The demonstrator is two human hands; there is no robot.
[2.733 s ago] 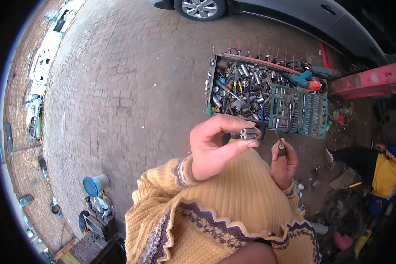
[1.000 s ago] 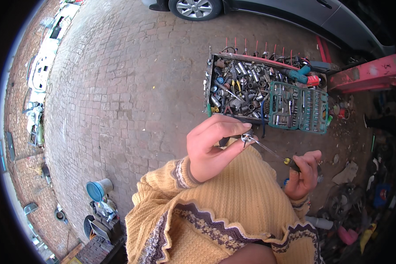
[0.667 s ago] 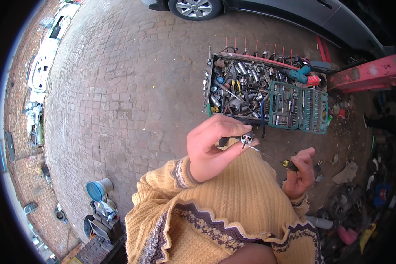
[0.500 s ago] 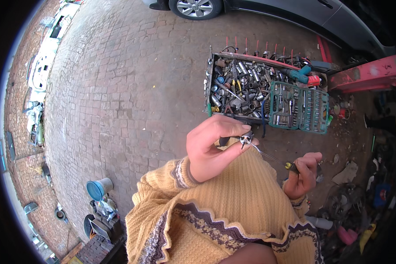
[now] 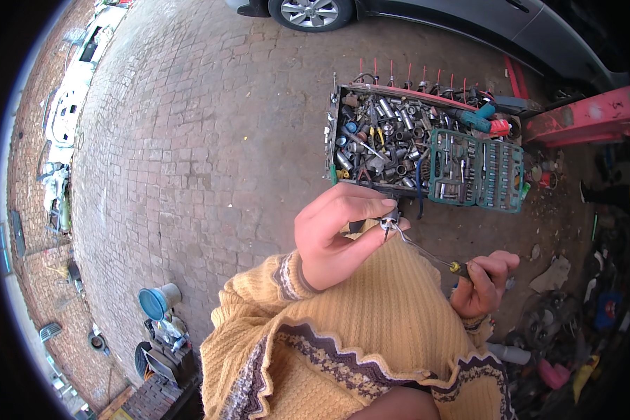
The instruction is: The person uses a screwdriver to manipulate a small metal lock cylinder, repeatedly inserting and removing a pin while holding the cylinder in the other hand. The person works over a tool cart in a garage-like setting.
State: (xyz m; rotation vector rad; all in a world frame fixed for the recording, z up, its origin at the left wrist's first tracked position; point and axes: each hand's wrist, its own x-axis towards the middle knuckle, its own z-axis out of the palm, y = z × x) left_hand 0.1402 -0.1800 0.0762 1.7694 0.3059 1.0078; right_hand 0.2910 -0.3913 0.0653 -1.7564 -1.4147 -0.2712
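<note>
In front of my sweater, my left hand [image 5: 329,238] pinches a small dark cylindrical part [image 5: 391,218] with a silvery end between thumb and fingers. My right hand [image 5: 483,285], lower and to the right, is closed round the dark handle of a thin hook pick [image 5: 427,254] with a yellow collar. The pick's bent metal shaft reaches up to the silvery end of the part. Whether its tip sits inside the part or only against it I cannot tell. A darker piece shows behind my left fingers, mostly hidden.
A tool trolley [image 5: 334,136] heaped with sockets and pliers stands ahead. On its right lies an open green socket case [image 5: 477,171]. Beyond are a red lift arm [image 5: 584,117] and a grey car [image 5: 455,28]. A blue-rimmed bucket [image 5: 159,301] stands left; mixed clutter covers the lower right.
My right hand has shifted slightly to the right and turned a little, so the pick's bent shaft and collar show more plainly. My left hand and the part have barely moved.
</note>
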